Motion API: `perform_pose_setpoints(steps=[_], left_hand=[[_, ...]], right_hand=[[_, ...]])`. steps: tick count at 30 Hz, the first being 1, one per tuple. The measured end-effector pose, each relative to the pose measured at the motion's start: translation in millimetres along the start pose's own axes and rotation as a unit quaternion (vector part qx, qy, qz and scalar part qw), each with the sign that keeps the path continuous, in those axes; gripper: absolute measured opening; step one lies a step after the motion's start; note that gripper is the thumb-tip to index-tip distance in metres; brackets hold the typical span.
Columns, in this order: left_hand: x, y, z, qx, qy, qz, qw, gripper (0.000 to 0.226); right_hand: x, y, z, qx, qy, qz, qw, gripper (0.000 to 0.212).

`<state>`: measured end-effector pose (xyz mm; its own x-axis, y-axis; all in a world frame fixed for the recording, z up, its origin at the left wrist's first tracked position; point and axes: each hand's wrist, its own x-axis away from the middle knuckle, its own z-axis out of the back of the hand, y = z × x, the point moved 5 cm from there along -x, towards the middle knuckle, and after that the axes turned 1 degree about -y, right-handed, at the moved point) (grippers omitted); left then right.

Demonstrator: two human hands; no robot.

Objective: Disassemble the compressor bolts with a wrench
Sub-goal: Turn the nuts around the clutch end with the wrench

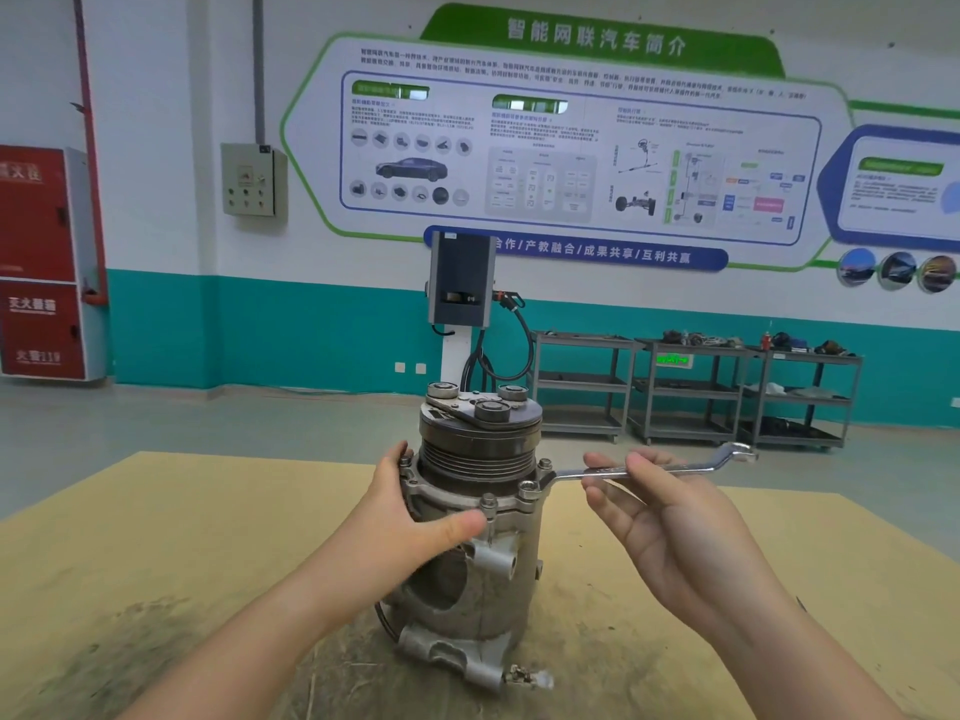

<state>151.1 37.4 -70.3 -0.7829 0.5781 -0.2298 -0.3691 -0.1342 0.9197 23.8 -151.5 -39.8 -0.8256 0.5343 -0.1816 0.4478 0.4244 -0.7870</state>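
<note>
Two hands: left hand steadies compressor, right hand holds wrench.

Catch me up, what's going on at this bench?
A person is taking bolts off a grey metal compressor standing upright on a tan board table. The left hand braces the compressor's flange, thumb across the front. The right hand holds the shaft of a long silver ring wrench with fingers mostly straight. The wrench's near end sits at a flange bolt on the right side. Several flange bolts are still in place.
</note>
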Motion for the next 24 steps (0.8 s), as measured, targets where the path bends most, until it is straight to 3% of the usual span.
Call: perform_pose_setpoints(steps=[4,8,12,14,18,22,24], left_hand=[[4,4,-16,-0.028,0.083,0.0,0.996,0.151],[3,8,-20,-0.038,0.161,-0.001,0.986,0.132],[0,7,-12,-0.109,0.189,-0.014,0.976,0.096],[0,8,-8,-0.123,0.172,-0.025,0.977,0.08],[-3,7,5,-0.093,0.086,-0.026,0.992,0.068],[-4,5,11,-0.084,0.046,-0.031,0.995,0.084],[-4,4,12,-0.084,0.05,-0.036,0.995,0.101]], right_hand=[[-1,4,0,-0.004,0.006,0.019,1.0,0.011],[0,10,0,-0.033,0.023,0.031,0.999,0.015],[-3,13,6,-0.083,0.029,-0.039,0.995,0.011],[-3,14,7,-0.084,0.021,-0.058,0.995,0.01],[0,14,0,-0.058,-0.021,-0.054,0.997,0.013],[6,14,-8,-0.041,-0.04,-0.025,0.998,0.014],[12,17,-6,-0.015,-0.002,0.055,0.998,0.017]])
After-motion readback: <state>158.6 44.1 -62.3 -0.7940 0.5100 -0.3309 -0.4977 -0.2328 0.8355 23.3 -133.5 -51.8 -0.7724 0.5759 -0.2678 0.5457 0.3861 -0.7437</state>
